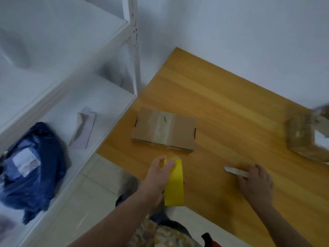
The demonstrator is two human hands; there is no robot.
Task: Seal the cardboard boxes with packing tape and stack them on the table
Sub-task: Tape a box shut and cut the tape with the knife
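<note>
A cardboard box [163,130], taped across, lies on the desk [222,97]; the left hand's [158,177] grip is clamped round a yellow tape roll [174,184] just before it, the right hand [256,182] pinching a slim cutter [235,171]. Cutting close to the box, tape taut, looks best.

the far-right box [302,138] is blurred and cut by the edge; the right hand [256,184] partly covers the pale tool [235,169].

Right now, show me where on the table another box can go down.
Bare wood: between the taped box and the blurred box at right, back to the wall. Crowded near edge: left hand gripping tape roll, right hand holding pale tool.
</note>
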